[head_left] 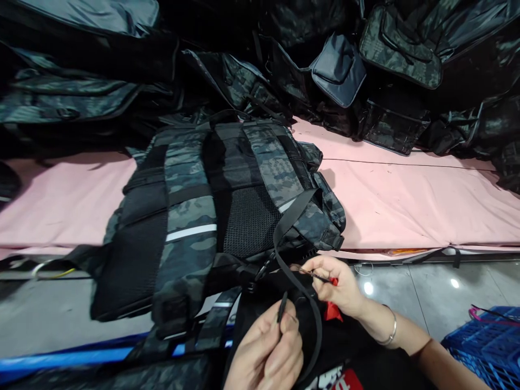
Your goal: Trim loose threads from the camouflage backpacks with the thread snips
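A camouflage backpack (244,184) lies with its shoulder straps and black mesh back panel facing up, overhanging the table's near edge. From its right shoulder strap a black webbing strap (289,219) loops down toward my lap. My left hand (270,346) is closed, pinching a black strap end that points up between thumb and fingers. To its upper right, my right hand (335,284) is closed round what look like small, thin scissors (304,270), their tips pointing left toward the strap. Something red (333,311), like cloth, hangs beneath that hand. A dark buckle (264,266) sits left of it.
Several more camouflage bags (400,46) are heaped along the back of the pink-covered table (390,200). A blue plastic crate (487,341) stands on the floor at lower right. A blue bar (73,358) and another camouflage piece lie at lower left.
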The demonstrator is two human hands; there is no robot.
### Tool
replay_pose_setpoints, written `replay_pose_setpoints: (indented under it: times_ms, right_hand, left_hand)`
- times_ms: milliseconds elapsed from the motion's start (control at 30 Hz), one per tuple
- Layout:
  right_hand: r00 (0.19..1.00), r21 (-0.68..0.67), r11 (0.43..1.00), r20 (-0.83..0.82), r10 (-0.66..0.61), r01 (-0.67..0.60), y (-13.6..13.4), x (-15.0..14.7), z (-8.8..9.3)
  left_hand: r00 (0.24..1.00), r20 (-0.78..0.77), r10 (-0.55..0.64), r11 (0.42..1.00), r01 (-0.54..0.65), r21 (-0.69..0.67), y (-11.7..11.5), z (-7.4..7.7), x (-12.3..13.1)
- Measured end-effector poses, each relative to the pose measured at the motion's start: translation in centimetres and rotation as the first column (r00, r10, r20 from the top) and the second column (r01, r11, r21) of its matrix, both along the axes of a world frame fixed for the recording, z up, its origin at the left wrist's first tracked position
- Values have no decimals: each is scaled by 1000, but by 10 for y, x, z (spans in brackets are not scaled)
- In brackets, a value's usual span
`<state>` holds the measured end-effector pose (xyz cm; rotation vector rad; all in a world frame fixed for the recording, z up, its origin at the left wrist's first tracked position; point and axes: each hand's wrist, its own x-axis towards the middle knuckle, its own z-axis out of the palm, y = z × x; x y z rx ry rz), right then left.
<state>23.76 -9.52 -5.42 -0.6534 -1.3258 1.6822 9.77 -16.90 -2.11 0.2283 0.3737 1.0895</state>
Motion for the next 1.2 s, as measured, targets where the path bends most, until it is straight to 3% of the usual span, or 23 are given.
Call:
replay_pose_setpoints:
  times_ms: [100, 200, 300, 400, 467, 533, 633, 700, 867, 1033, 1200]
  right_hand:
    - [998, -40, 997, 12, 67, -66, 3, -7, 4]
    - [997, -36, 998, 54, 60, -58, 3, -11, 9]
    - [996, -40, 998, 75, 45, -42, 2, -12, 8]
    - [996, -118, 993, 89, 16, -6, 2, -12, 5]
    - [995, -162, 987, 97, 13, 3, 3, -11, 5]
    - [993, -155, 988, 115, 10, 8, 4, -11, 5]
    - [986, -94, 995, 165, 3, 13, 3, -13, 5]
    - [980, -49, 998, 200, -23, 33, 1, -14, 4]
    - [925, 217, 970, 336, -179, 109, -9, -5, 9]
    - [866, 541, 835, 362, -345, 106, -12, 1, 18]
    - [876, 676, 723, 253, -410, 143, -10, -4, 13]
  left_hand:
    - [978, 194, -84, 994, 68, 86, 0, -10, 6]
    - [985, 149, -84, 996, 89, -30, -1, -13, 8]
    - [997, 7, -74, 986, 74, -147, -1, -11, 7]
    - [949, -313, -29, 971, -47, -233, -1, -7, 9]
    - [805, -581, 117, 948, -266, -177, -2, -5, 10]
    - [564, -790, 241, 908, -418, -22, -4, -5, 11]
    - [248, -925, 289, 879, -451, 154, -6, -7, 8]
    - [162, -939, 302, 862, -466, 197, -7, -9, 5]
    - [120, -929, 351, 814, -529, 240, -4, -11, -1]
    - [58, -930, 362, 776, -572, 266, -3, -7, 2]
    - [45, -934, 356, 772, -577, 266, -4, -6, 5]
